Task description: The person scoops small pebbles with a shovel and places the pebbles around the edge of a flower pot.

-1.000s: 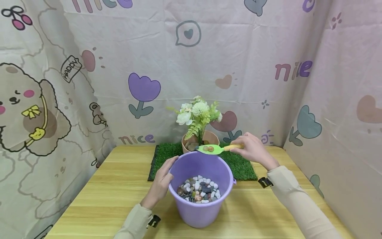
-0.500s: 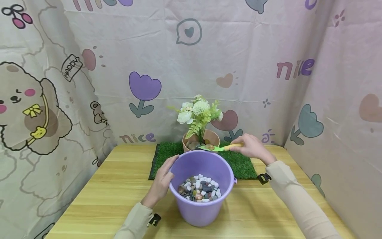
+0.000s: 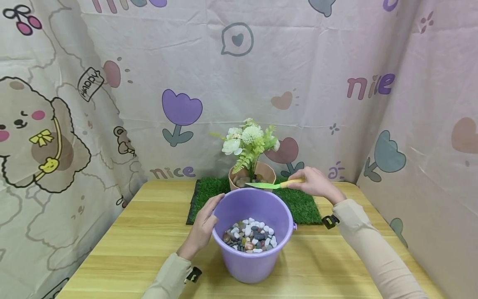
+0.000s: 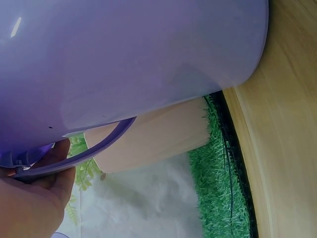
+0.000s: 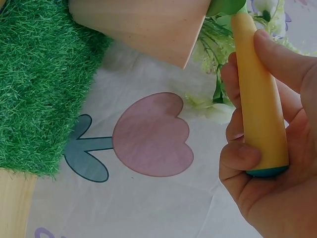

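Observation:
My right hand holds a small trowel by its yellow handle. The trowel's green blade is seen nearly edge-on over the mouth of the peach flowerpot, and no stones show on it. Brown and dark stones lie inside that pot, around the stems of white artificial flowers. With the left hand I grip the rim of a purple bucket at its left side. The bucket's curved handle passes by those fingers. White, grey and brown pebbles cover the bucket's bottom.
The flowerpot stands on a green turf mat behind the bucket, which partly hides it. Both are on a wooden table. Printed cloth hangs behind and at both sides.
The trowel has lowered slightly and its blade has tipped from face-up to nearly edge-on. The stones that lay on it have left the blade over the pot. My left hand stays on the bucket.

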A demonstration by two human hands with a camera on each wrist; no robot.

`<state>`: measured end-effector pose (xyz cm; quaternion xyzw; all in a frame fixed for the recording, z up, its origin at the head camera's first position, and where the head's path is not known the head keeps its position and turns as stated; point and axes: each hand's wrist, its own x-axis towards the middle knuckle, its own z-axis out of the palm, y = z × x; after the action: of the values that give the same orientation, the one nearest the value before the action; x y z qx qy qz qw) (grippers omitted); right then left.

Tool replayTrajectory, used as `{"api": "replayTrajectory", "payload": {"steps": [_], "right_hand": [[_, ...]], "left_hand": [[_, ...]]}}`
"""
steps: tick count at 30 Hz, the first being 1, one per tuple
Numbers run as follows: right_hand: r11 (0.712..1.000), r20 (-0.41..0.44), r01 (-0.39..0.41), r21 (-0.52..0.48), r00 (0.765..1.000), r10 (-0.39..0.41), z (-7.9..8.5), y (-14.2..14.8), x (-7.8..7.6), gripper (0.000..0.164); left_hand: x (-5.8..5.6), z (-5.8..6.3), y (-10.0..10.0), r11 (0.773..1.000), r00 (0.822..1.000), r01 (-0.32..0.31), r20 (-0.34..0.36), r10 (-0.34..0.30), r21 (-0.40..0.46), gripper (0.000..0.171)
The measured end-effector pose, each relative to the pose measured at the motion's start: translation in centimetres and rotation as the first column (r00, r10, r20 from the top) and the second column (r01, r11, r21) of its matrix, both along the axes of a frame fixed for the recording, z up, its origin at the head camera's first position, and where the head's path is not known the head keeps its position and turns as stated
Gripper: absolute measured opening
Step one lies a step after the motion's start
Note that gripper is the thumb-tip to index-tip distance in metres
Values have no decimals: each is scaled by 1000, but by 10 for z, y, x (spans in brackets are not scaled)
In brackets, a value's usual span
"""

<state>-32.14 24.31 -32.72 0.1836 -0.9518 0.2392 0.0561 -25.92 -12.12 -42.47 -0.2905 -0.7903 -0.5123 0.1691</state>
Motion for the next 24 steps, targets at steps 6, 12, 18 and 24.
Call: {"api": "replayTrajectory", "payload": {"steps": [6, 12, 18, 24], "right_hand": [[1000, -11, 4, -14, 1000, -4, 0, 1, 3, 33], [999, -57, 10, -44, 998, -12, -4, 4, 6, 30], [999, -127, 13, -50, 992, -19, -9, 9, 12, 31], [999, -261, 26, -48, 964, -38, -12, 11, 24, 27]], "left_hand": [[0, 1, 0, 1000, 1000, -4, -7, 4, 0, 67], [0, 0, 0, 1000, 1000, -5, -8, 5, 1, 66], [0, 0, 0, 1000, 1000, -1, -1, 1, 3, 66], [0, 0, 0, 1000, 1000, -4, 1, 4, 0, 66]]}}
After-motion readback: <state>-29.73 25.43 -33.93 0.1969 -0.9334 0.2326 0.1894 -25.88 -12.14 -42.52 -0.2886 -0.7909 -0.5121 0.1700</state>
